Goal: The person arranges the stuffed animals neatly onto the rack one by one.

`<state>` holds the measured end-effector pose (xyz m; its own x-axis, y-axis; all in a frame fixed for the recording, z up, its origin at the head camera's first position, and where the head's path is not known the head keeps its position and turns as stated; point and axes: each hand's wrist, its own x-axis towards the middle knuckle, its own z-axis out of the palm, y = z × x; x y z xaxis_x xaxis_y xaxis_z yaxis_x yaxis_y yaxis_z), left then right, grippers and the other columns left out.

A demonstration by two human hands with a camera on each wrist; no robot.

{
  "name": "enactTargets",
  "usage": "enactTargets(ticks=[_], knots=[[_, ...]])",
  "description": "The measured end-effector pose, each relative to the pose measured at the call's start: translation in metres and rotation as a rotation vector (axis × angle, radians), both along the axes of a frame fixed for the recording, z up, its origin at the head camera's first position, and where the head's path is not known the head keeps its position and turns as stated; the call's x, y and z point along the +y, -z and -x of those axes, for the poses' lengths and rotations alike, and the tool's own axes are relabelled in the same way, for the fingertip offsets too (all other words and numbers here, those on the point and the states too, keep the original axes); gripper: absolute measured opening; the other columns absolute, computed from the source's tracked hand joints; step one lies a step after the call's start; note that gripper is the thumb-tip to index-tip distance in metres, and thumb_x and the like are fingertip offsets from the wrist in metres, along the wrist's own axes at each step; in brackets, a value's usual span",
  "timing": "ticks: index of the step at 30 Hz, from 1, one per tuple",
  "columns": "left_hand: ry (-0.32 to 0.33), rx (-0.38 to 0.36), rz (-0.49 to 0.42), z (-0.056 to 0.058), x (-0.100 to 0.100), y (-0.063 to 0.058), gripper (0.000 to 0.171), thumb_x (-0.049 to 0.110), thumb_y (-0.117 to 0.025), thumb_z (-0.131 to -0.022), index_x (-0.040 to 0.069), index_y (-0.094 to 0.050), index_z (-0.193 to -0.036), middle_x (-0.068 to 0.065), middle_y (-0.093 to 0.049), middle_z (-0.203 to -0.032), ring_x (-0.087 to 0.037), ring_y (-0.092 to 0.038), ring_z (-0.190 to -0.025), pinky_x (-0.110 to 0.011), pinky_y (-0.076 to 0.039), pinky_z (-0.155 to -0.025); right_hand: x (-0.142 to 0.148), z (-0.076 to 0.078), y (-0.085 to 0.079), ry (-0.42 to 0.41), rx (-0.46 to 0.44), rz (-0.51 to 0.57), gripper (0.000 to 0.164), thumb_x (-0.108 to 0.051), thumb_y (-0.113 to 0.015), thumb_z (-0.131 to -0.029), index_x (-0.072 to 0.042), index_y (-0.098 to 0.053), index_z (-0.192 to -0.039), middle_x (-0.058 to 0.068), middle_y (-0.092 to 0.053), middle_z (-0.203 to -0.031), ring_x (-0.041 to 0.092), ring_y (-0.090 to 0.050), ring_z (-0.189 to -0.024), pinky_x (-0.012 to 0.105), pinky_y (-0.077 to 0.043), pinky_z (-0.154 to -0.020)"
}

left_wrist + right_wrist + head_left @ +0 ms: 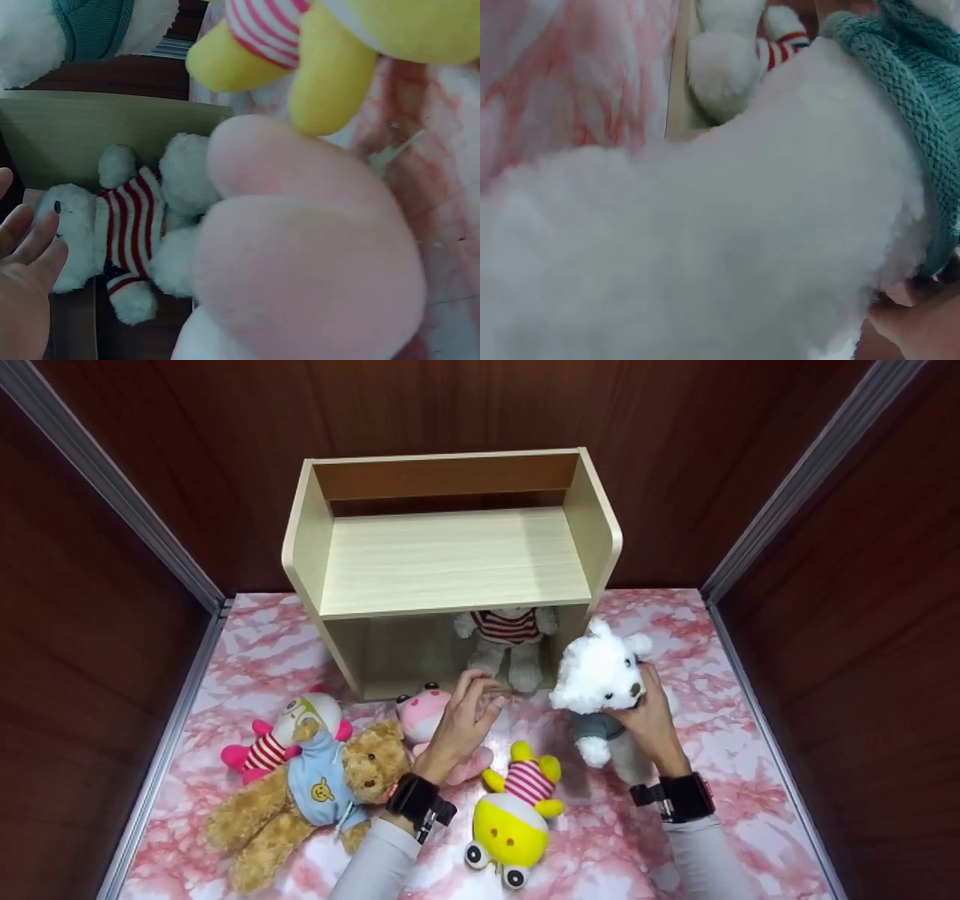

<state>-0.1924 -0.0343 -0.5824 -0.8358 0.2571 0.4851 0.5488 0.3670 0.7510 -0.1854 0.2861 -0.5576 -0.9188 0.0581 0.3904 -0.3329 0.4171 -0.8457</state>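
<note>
Head view showed us the right hand (651,720) gripping a white bear (596,671), its fingers curled round it near the neck. The bear was just outside the shelf (457,559), by the right front corner. Its head tipped to one side, and we could not tell if its feet touched the floor (720,660). The left hand (459,720) held nothing. Its fingers were loose and a bit bent, in front of the low part of the shelf and just beside a pink toy (424,716).

We thought the step in hand was bringing the white bear to the shelf, since a striped bear (510,630) was in the low part, at the right end. To us, the next move called for turning the white bear to face out and lining it up with a free spot. If it went in the low part, its big head could have bumped the board above.

The white bear was very fluffy, with a round head and small round ears. Its green sweater (930,105) was thick and knitted. The shelf was flat, pale board with wood lines and rounded front corners. The pink toy looked smooth and plump, and so did the yellow toy (512,821) with bulging eyes. The brown bear (330,776) had shaggy fur and a blue shirt, and lay partly over a doll (281,735) with pink legs. Pink and white swirls covered the floor.
</note>
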Motion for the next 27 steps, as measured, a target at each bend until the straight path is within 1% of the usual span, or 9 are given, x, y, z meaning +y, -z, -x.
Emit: enactTargets(ticks=[4,7,9,11,14,19,23,25,27], knots=[[0.093,-0.029,-0.044,0.002,0.001,-0.005,0.037,0.025,-0.067,-0.101,0.003,-0.06,-0.13,-0.015,-0.049,-0.144,-0.028,-0.058,-0.125,-0.045,-0.049,-0.106,-0.016,-0.007,-0.011,-0.058,0.042,0.021,0.077,0.013,-0.088,-0.06,0.013,-0.057,-0.131,0.006,-0.054,-0.123,0.001,-0.048,-0.114,0.016,-0.034,-0.104],[0.231,-0.078,-0.137,0.001,0.003,-0.008,0.049,0.025,-0.072,-0.098,0.0,-0.056,-0.137,-0.017,-0.047,-0.149,-0.031,-0.052,-0.134,-0.047,-0.044,-0.112,-0.029,-0.013,-0.023,-0.097,0.052,0.012,0.073,0.012,-0.087,-0.062,0.015,-0.058,-0.128,0.014,-0.057,-0.122,0.001,-0.048,-0.114,0.016,-0.034,-0.103],[0.311,-0.12,-0.178,0.0,0.006,-0.009,0.061,0.032,-0.074,-0.097,-0.001,-0.051,-0.142,-0.017,-0.045,-0.152,-0.032,-0.049,-0.137,-0.046,-0.042,-0.115,-0.037,-0.015,-0.029,-0.107,0.048,-0.009,0.07,0.009,-0.088,-0.063,0.014,-0.059,-0.127,0.019,-0.058,-0.121,0.003,-0.047,-0.114,0.017,-0.033,-0.103],[0.356,-0.157,-0.186,-0.001,0.009,-0.01,0.076,0.042,-0.076,-0.094,-0.002,-0.045,-0.148,-0.018,-0.042,-0.155,-0.033,-0.047,-0.141,-0.045,-0.038,-0.117,-0.042,-0.014,-0.03,-0.107,0.038,-0.025,0.069,0.007,-0.088,-0.064,0.012,-0.06,-0.127,0.023,-0.057,-0.12,0.007,-0.047,-0.113,0.02,-0.034,-0.102],[0.362,-0.188,-0.163,-0.001,0.013,-0.012,0.095,0.057,-0.076,-0.088,0.0,-0.038,-0.154,-0.017,-0.041,-0.157,-0.032,-0.045,-0.143,-0.041,-0.036,-0.119,-0.05,-0.012,-0.032,-0.112,0.023,-0.049,0.069,0.005,-0.089,-0.064,0.01,-0.06,-0.127,0.026,-0.056,-0.121,0.016,-0.049,-0.113,0.024,-0.034,-0.103],[0.337,-0.242,-0.18,-0.002,0.017,-0.013,0.105,0.057,-0.08,-0.083,0.002,-0.03,-0.158,-0.019,-0.039,-0.16,-0.03,-0.043,-0.145,-0.039,-0.036,-0.119,-0.059,-0.007,-0.034,-0.141,-0.012,-0.036,0.07,0.006,-0.089,-0.066,0.011,-0.058,-0.129,0.029,-0.053,-0.125,0.029,-0.05,-0.116,0.032,-0.035,-0.106],[0.275,-0.284,-0.193,-0.003,0.019,-0.013,0.114,0.065,-0.08,-0.079,0.007,-0.027,-0.161,-0.018,-0.039,-0.161,-0.028,-0.044,-0.143,-0.042,-0.04,-0.116,-0.061,0.003,-0.021,-0.139,-0.016,-0.036,0.074,0.007,-0.09,-0.066,0.009,-0.058,-0.132,0.029,-0.051,-0.129,0.033,-0.048,-0.119,0.035,-0.034,-0.108],[0.258,-0.305,-0.234,-0.004,0.02,-0.013,0.117,0.068,-0.079,-0.078,0.009,-0.024,-0.162,-0.018,-0.038,-0.161,-0.029,-0.045,-0.142,-0.045,-0.04,-0.115,-0.061,0.008,-0.014,-0.143,0.002,-0.046,0.076,0.009,-0.091,-0.065,0.007,-0.059,-0.133,0.028,-0.051,-0.13,0.034,-0.048,-0.121,0.033,-0.033,-0.109],[0.257,-0.325,-0.31,-0.005,0.022,-0.012,0.119,0.066,-0.081,-0.077,0.009,-0.022,-0.163,-0.018,-0.037,-0.161,-0.03,-0.046,-0.142,-0.046,-0.04,-0.115,-0.061,0.013,-0.009,-0.154,0.033,-0.063,0.077,0.01,-0.092,-0.063,0.005,-0.06,-0.133,0.026,-0.051,-0.133,0.034,-0.048,-0.122,0.03,-0.032,-0.109]])
